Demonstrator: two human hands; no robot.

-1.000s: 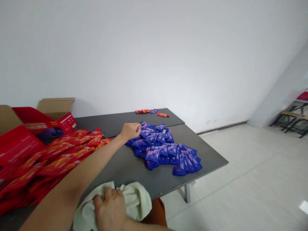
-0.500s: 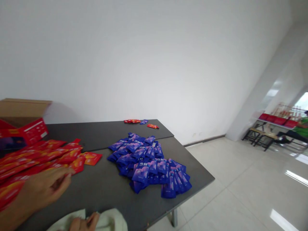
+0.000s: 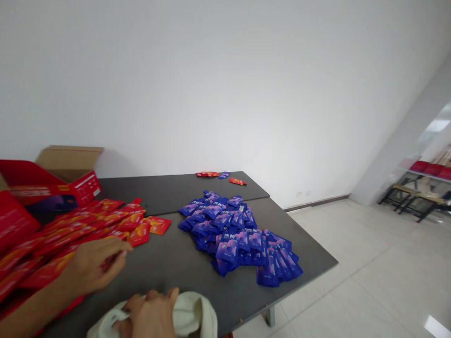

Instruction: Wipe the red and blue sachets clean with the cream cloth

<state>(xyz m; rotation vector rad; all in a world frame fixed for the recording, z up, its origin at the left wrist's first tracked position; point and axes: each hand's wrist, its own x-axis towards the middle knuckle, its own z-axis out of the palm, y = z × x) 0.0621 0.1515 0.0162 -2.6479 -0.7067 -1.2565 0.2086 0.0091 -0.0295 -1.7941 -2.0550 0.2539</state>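
My left hand (image 3: 97,265) hangs over the near edge of a spread of red packets (image 3: 73,230), its fingers curled in against the thumb. Whatever lies between those fingers, if anything, is hidden. At the bottom of the view my right hand (image 3: 151,314) grips the rim of a pale cloth bag (image 3: 192,307), whose mouth gapes a little beside the fingers. To the right, a heap of blue-purple packets (image 3: 229,246) lies on the dark table (image 3: 169,263), apart from both hands.
Behind the red packets stands an open red cardboard box (image 3: 66,188), with another red box part (image 3: 14,220) at the left edge. A few red packets (image 3: 207,174) and a blue packet (image 3: 224,175) lie by the wall (image 3: 246,94). Stools (image 3: 412,199) stand far right.
The view has swung left, showing more of the red box. My right hand has come up further over the bag's rim. My left hand stays curled near the red packets.
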